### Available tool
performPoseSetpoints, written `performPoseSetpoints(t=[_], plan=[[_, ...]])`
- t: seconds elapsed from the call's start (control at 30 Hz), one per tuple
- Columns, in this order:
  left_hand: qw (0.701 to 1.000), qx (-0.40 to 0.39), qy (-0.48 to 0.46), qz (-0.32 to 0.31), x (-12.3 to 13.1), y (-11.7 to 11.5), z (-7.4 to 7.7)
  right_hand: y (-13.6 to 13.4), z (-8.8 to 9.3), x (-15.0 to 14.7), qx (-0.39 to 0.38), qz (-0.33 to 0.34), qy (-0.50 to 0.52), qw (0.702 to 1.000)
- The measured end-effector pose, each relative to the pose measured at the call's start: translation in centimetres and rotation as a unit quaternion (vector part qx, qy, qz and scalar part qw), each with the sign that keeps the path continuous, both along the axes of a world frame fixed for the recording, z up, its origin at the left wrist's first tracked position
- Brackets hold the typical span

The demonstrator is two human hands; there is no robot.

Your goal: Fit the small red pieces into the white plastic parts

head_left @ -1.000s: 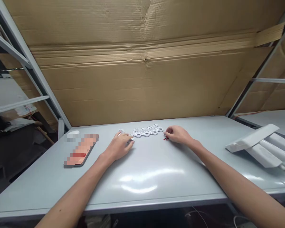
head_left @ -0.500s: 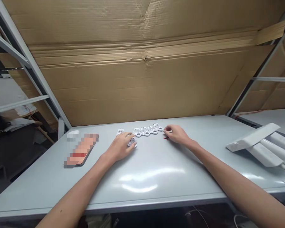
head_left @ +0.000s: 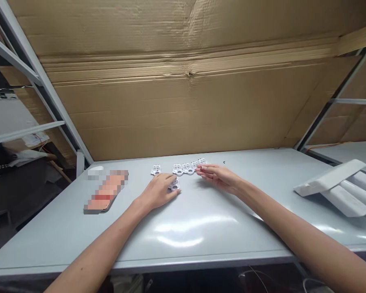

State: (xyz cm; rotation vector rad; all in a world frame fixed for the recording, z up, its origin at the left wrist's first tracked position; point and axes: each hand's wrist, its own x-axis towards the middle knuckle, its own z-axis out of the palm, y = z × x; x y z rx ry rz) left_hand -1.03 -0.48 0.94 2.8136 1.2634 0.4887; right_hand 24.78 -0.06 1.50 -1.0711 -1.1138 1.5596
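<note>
White plastic clips (head_left: 187, 168) sit in a short row on the grey table (head_left: 232, 228), the left hand (head_left: 158, 192) draped over a stray clip (head_left: 174, 186), grip unclear, while the right hand (head_left: 218, 177) pinches a tiny red bit (head_left: 201, 168) by the row's end, with a lone clip (head_left: 155, 169) off to the left.

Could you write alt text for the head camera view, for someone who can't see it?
Two bare hands work at a grey table: the left hand rests on a white plastic piece, while the right hand, a small red bit at its fingertips, reaches toward a row of white plastic pieces. A cardboard sheet fills the view behind the table.
</note>
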Motion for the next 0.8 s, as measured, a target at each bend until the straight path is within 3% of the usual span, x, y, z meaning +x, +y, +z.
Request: performPoseSetpoints(t=[0.2, 0.4, 0.7, 0.8], plan=[[1.0, -0.011, -0.009, 0.005, 0.5, -0.3, -0.1, -0.7, 0.8, -1.2, -0.081, -0.008, 0.051, 0.995], [0.999, -0.028, -0.009, -0.029, -0.5, 0.3, -0.1, -0.7, 0.4, -0.8, -0.037, -0.008, 0.047, 0.998], [0.998, -0.052, -0.008, -0.021, -1.4, 0.5, 0.4, -0.2, -0.7, -0.2, 0.013, 0.047, -0.016, 0.999], [0.998, -0.05, -0.008, -0.024, -1.2, 0.6, 0.1, -0.2, -0.9, -0.2, 0.008, 0.034, -0.017, 0.999]])
